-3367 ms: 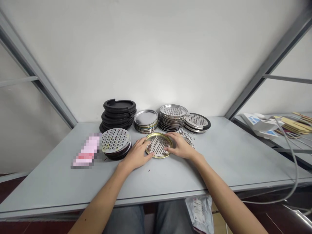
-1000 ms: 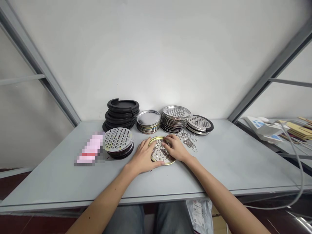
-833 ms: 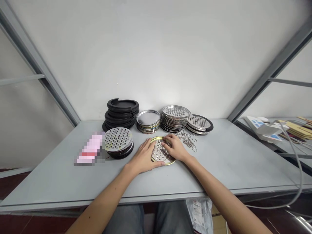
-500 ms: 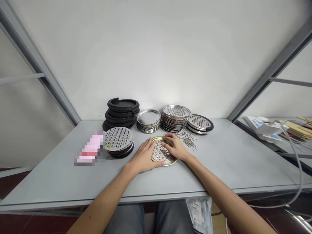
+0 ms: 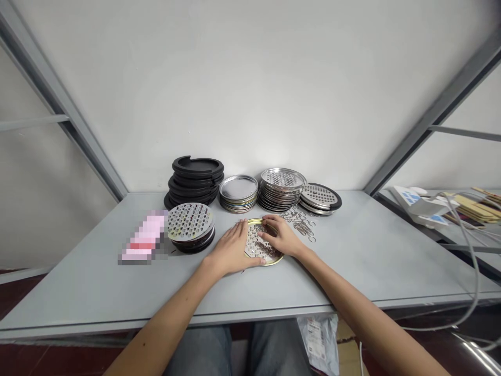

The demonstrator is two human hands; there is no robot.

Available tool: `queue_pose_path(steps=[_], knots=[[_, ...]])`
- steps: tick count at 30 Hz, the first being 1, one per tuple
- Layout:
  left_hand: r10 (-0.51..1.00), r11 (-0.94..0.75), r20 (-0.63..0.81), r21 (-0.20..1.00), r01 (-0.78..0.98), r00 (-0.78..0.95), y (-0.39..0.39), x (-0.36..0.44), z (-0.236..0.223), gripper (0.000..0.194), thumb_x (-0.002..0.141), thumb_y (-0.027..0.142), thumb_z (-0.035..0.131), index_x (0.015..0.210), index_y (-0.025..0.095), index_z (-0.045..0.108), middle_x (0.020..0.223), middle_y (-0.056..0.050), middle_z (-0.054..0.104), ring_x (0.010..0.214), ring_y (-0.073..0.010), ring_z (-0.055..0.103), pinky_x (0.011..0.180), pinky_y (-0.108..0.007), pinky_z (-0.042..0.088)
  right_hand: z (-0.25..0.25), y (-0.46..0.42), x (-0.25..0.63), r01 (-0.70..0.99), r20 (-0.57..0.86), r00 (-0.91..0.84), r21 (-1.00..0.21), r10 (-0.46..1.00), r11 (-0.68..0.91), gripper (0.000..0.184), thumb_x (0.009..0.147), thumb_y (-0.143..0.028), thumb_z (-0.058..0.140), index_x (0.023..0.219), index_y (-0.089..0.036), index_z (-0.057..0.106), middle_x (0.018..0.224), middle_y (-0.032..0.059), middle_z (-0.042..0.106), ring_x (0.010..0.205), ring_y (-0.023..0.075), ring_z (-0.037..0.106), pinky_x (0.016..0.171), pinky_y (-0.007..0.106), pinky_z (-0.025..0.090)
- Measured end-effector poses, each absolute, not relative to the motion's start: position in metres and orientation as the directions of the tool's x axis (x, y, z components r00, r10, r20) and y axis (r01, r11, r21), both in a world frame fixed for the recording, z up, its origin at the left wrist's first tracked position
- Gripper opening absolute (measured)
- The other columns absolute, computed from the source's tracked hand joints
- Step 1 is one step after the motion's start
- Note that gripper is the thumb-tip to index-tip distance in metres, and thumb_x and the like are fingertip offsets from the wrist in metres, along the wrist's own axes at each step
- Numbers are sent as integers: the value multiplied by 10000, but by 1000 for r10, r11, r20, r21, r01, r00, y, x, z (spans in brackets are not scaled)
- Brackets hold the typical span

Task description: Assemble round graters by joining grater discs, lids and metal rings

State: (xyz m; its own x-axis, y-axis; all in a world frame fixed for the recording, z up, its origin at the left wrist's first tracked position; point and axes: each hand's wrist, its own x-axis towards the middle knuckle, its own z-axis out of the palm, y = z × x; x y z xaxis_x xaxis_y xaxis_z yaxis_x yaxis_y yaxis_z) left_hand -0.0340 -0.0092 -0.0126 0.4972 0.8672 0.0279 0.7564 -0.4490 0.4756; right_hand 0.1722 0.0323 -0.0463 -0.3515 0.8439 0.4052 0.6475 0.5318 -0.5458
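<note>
A round perforated metal grater disc (image 5: 261, 249) with a gold-coloured rim lies on the table in front of me. My left hand (image 5: 234, 249) covers its left side, fingers along the far left edge and thumb on the near rim. From the right, my right hand (image 5: 281, 235) grips it, fingers bent over the far rim and the thumb resting on the perforated face. Both hands hold the disc at its edge; the palms hide parts of the rim. Behind my right hand lie loose metal rings and small clasps (image 5: 303, 227).
Along the wall stand black ring-shaped holders (image 5: 195, 180), plain metal lids (image 5: 238, 190), rimmed grater discs (image 5: 282, 190) and black-edged discs (image 5: 323, 198). A stack of flat grater discs (image 5: 191, 224) is left of my hands, beside a pixelated pink item (image 5: 143, 237). A white cable (image 5: 475, 282) hangs at right.
My hands stay on the disc with almost the same grip. The left hand has shifted very slightly; the whole view has moved a little.
</note>
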Motion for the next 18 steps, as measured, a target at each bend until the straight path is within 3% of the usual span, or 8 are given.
queue_pose_path(steps=[5, 10, 18], knots=[[879, -416, -18, 456, 787, 476, -9, -31, -6, 1135, 638, 669, 638, 1462, 56, 153, 1525, -225, 196, 1402, -359, 221, 1126, -439, 250, -46, 32, 172, 657, 398, -353, -539, 847, 527, 338, 797, -429, 627, 954, -130, 652, 1147, 149, 610, 1068, 271, 565, 970, 418, 416], [852, -426, -115, 417, 803, 511, -9, -33, -3, 1111, 693, 723, 537, 1472, 43, 132, 1550, -209, 84, 1434, -337, 89, 1158, -424, 156, -44, 33, 171, 644, 360, -339, -585, 869, 493, 300, 830, -402, 582, 940, -137, 669, 1143, 143, 615, 1067, 260, 573, 968, 401, 424], [845, -454, -62, 444, 772, 532, -11, -42, -15, 1061, 735, 749, 462, 1491, 95, 105, 1567, -155, 35, 1442, -315, 43, 1162, -410, 131, -42, 28, 168, 687, 362, -253, -586, 897, 430, 329, 871, -380, 518, 989, -136, 705, 1147, 150, 615, 1071, 272, 570, 975, 431, 419]])
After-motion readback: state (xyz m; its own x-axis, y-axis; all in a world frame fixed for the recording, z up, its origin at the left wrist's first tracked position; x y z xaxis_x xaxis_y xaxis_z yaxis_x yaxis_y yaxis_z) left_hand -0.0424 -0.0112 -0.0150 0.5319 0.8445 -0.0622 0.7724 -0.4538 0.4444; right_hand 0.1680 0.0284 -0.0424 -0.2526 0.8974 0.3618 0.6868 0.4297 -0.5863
